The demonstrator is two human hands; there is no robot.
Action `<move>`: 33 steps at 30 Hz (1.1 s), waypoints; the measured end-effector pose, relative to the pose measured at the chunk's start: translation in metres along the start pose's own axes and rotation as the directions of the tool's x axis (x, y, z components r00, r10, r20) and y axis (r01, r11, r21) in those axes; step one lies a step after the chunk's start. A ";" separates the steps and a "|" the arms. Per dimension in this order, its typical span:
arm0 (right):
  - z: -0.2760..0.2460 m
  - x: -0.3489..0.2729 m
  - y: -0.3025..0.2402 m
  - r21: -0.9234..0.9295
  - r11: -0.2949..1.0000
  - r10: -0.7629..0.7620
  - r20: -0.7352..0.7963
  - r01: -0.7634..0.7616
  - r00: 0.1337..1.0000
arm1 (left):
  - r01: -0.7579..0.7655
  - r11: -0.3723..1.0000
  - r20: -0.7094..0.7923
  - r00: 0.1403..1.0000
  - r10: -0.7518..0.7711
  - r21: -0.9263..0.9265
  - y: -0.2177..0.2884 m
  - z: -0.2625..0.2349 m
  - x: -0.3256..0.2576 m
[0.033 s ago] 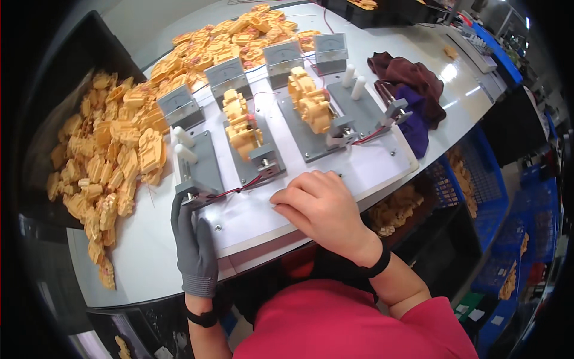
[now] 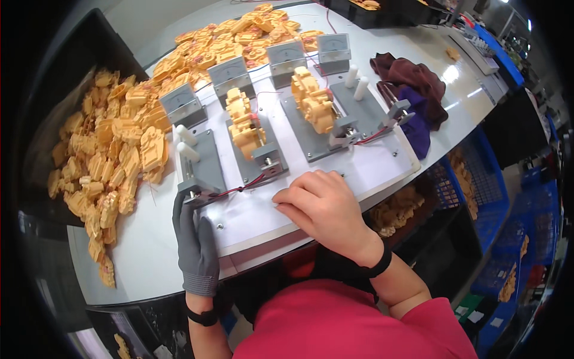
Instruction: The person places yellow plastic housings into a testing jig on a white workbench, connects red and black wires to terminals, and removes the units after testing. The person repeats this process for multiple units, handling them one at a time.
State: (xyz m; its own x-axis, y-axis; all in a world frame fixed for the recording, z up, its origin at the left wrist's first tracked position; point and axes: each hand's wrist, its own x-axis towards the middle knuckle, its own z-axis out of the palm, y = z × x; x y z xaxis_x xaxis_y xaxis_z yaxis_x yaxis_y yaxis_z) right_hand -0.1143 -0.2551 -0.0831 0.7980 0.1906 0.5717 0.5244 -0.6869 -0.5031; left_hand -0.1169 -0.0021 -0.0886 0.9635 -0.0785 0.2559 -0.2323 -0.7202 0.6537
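Note:
My left hand (image 2: 197, 248), in a grey glove, has its fingers stretched out along the front end of the leftmost grey test fixture (image 2: 209, 161), the thumb apart from them. That fixture bears two white posts (image 2: 186, 143) and no yellow part. My bare right hand (image 2: 323, 209) is closed over the front of the white board (image 2: 263, 221), thumb and fingertips together, nothing visible in them. Beyond it, one yellow plastic gearbox (image 2: 244, 125) sits in the second fixture and another yellow gearbox (image 2: 312, 102) in the third. Red and black wires (image 2: 242, 188) run from the leftmost fixture's front block.
Analog meters (image 2: 230, 78) stand behind the fixtures. Yellow parts (image 2: 113, 137) spill from a black bin at left; more are heaped (image 2: 233, 42) at the back. A brown and purple cloth (image 2: 412, 102) lies at right. Blue crates (image 2: 478, 185) stand below the table's right side.

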 end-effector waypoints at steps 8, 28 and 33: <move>-0.001 0.002 0.000 -0.030 0.999 -0.012 0.033 0.013 0.999 | -0.033 0.999 -0.038 0.999 0.033 -0.005 -0.007 0.003 -0.003; -0.002 0.003 -0.009 -0.046 0.994 0.104 0.155 -0.098 0.982 | 0.042 0.991 -0.086 0.995 -0.054 -0.126 0.001 0.003 -0.005; 0.000 0.002 -0.009 -0.049 0.990 0.137 0.157 -0.130 0.978 | 0.027 0.991 -0.119 0.992 -0.043 -0.132 -0.003 0.005 -0.005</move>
State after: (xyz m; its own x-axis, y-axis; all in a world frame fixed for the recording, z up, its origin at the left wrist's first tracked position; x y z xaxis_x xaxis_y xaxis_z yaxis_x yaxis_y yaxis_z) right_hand -0.1175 -0.2491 -0.0772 0.8987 0.2026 0.3889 0.4008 -0.7393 -0.5411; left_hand -0.1201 -0.0034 -0.0949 0.9499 0.0354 0.3106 -0.2215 -0.6251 0.7485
